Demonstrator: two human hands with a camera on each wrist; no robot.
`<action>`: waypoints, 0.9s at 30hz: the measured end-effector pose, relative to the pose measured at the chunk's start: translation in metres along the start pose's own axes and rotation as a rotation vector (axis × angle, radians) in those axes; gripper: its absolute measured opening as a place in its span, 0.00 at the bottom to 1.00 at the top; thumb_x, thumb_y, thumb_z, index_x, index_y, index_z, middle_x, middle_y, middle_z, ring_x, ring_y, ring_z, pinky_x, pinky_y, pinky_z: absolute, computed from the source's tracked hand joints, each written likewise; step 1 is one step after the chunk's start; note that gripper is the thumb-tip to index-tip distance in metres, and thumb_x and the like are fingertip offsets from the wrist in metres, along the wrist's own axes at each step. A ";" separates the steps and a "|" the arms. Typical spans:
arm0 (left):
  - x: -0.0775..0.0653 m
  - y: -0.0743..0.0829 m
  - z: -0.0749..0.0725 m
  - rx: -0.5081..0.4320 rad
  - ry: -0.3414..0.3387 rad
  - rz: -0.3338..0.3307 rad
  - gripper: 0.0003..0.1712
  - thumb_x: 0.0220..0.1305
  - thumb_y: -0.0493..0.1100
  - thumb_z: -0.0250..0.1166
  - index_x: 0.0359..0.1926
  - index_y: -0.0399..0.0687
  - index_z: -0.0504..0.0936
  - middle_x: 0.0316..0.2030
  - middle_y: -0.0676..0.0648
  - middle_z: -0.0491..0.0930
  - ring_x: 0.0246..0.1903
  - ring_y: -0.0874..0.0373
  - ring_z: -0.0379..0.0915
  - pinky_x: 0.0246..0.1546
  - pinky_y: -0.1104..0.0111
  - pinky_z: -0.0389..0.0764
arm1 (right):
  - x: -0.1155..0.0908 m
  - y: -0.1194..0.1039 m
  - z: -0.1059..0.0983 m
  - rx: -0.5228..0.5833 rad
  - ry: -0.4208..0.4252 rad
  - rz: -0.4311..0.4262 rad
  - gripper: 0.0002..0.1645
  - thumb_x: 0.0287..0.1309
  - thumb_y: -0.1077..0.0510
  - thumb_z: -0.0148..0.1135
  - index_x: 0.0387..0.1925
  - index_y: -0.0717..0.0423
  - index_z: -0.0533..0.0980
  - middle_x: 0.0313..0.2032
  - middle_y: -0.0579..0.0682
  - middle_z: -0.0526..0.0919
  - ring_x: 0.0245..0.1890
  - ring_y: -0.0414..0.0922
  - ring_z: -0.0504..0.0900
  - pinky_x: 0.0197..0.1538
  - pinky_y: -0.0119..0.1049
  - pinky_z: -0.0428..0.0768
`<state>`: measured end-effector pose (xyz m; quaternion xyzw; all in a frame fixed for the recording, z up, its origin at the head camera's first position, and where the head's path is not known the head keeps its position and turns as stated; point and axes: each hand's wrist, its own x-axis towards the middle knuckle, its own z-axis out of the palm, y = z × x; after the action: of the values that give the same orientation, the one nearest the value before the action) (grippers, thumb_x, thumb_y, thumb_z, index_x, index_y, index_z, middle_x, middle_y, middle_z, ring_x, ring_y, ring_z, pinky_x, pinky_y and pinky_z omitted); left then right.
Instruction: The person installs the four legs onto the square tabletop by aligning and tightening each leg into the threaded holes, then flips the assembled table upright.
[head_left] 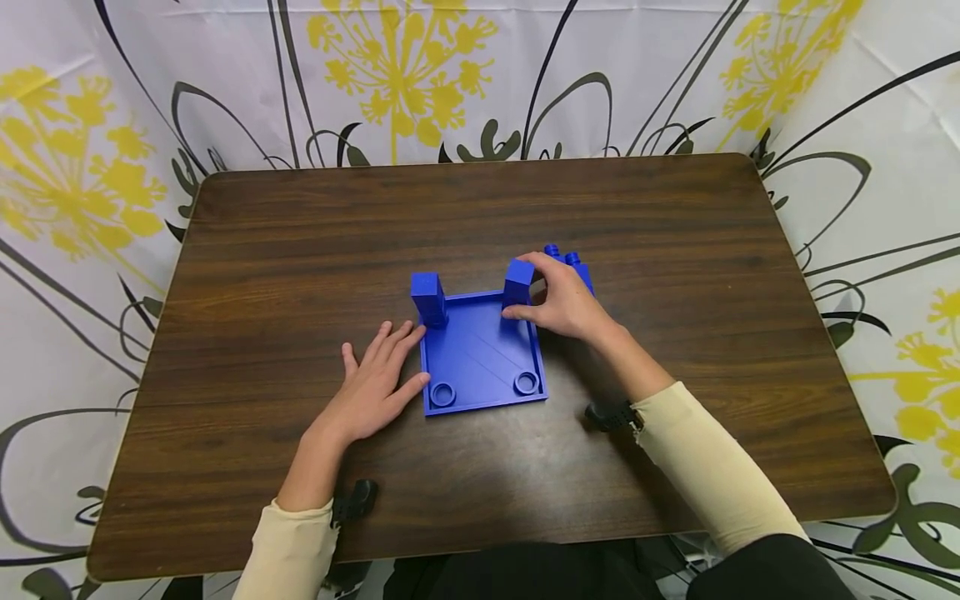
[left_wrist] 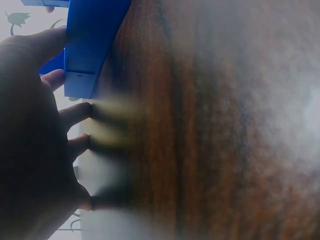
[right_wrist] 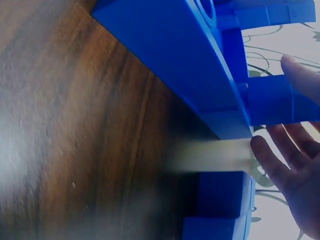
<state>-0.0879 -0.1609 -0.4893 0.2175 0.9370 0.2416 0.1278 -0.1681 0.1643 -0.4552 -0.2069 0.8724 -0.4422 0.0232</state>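
Observation:
A square blue tray [head_left: 483, 354] with a low rim lies on the table, with a round socket at each of its two near corners. At its far left corner stands a blue post [head_left: 429, 298]. Another blue post [head_left: 517, 282] is upright at the far right corner, and my right hand [head_left: 562, 298] holds it between thumb and fingers. In the right wrist view the thumb and fingers lie on either side of that post [right_wrist: 272, 100]. My left hand [head_left: 375, 385] lies spread on the table, its thumb and index fingertip touching the tray's left side.
Just beyond my right hand lie more blue pieces with round pegs [head_left: 576, 265], partly hidden by the hand. The brown wooden table [head_left: 300, 250] has a patterned cloth [head_left: 645, 75] behind and beside it. Each wrist carries a dark strapped device.

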 end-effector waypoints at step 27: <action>0.000 0.000 0.000 -0.003 0.002 -0.002 0.39 0.72 0.65 0.49 0.78 0.66 0.48 0.76 0.47 0.47 0.75 0.46 0.30 0.58 0.29 0.26 | -0.003 -0.019 -0.020 0.354 -0.241 -0.110 0.39 0.56 0.79 0.55 0.70 0.68 0.60 0.63 0.69 0.71 0.65 0.60 0.69 0.67 0.55 0.61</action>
<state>-0.0879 -0.1608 -0.4887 0.2163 0.9370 0.2429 0.1275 -0.1631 0.1706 -0.4284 -0.2980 0.7596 -0.5612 0.1391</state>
